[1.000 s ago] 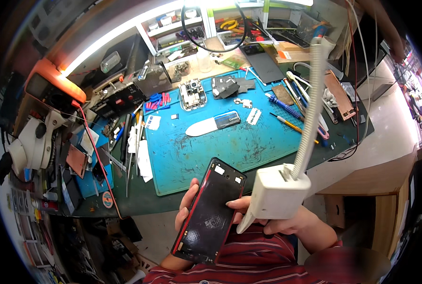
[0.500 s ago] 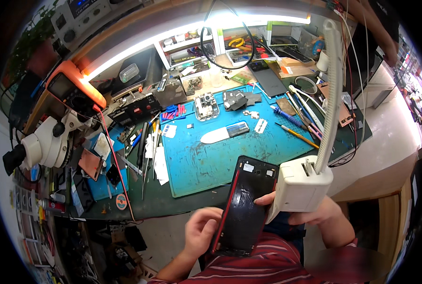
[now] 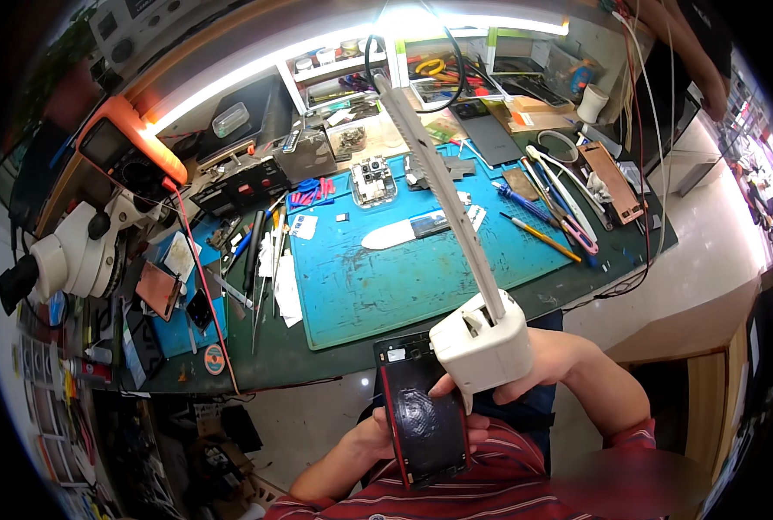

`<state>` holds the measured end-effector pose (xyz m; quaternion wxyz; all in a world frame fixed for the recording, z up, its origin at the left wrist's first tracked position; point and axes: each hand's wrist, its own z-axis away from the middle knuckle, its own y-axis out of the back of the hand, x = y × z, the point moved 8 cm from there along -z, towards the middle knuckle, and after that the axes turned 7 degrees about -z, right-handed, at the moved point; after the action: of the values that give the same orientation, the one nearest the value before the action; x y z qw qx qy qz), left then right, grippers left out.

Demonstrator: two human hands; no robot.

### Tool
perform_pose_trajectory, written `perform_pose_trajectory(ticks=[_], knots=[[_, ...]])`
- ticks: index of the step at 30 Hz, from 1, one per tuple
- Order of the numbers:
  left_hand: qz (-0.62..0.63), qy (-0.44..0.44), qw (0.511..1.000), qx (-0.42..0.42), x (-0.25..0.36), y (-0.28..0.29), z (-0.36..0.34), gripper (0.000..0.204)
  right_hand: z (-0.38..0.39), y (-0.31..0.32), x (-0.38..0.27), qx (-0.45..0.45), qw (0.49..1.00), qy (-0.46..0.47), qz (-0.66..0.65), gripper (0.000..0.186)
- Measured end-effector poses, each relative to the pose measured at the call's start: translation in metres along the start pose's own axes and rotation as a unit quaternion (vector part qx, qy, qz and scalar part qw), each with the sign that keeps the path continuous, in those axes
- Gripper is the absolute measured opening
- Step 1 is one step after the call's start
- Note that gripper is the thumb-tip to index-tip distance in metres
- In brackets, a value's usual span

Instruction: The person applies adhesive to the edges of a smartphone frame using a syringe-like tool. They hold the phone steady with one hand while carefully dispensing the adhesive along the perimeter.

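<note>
My left hand (image 3: 371, 436) grips a black phone housing (image 3: 417, 407) with red side edges, low in front of my striped shirt. Fingertips show at its right edge, and its dark face looks wrinkled and glossy. In my right hand (image 3: 549, 360) is a white boxy handheld tool (image 3: 482, 342) with slots on its back and a long ribbed grey hose rising from it. The tool hides the phone's upper right corner. One finger beside the tool lies over the phone's face; whether it touches cannot be seen.
A blue work mat (image 3: 360, 295) on the bench bears an opened phone (image 3: 373, 184) and a white-bladed tool (image 3: 395, 232). Pens and tweezers lie right, near a yellow pencil (image 3: 542, 238). An orange multimeter (image 3: 126, 147) and white microscope (image 3: 74, 247) stand left. Another person's arm shows at upper right.
The phone housing and white tool have moved left and closer to my body. The hose has swung left across the mat. My left hand now wraps round the phone more fully.
</note>
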<state>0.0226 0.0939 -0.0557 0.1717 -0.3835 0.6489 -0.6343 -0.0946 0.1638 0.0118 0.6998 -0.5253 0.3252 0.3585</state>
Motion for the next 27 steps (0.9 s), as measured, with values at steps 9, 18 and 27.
perform_pose_trajectory(ticks=[9, 18, 27], knots=[[-0.025, -0.043, 0.999, 0.000, 0.022, -0.004, 0.005, 0.117, 0.012, 0.015, -0.013, 0.029, 0.998, 0.060, -0.018, 0.057], [0.063, -0.115, 0.991, -0.003, 0.035, 0.001, -0.031, 0.118, 0.051, 0.039, -0.074, 0.186, 0.872, 0.453, 0.016, 0.059], [0.169, -0.174, 0.969, 0.044, 0.029, 0.012, -0.029, 0.112, -0.004, 0.035, -0.079, 0.235, 0.786, 0.556, 0.136, 0.036]])
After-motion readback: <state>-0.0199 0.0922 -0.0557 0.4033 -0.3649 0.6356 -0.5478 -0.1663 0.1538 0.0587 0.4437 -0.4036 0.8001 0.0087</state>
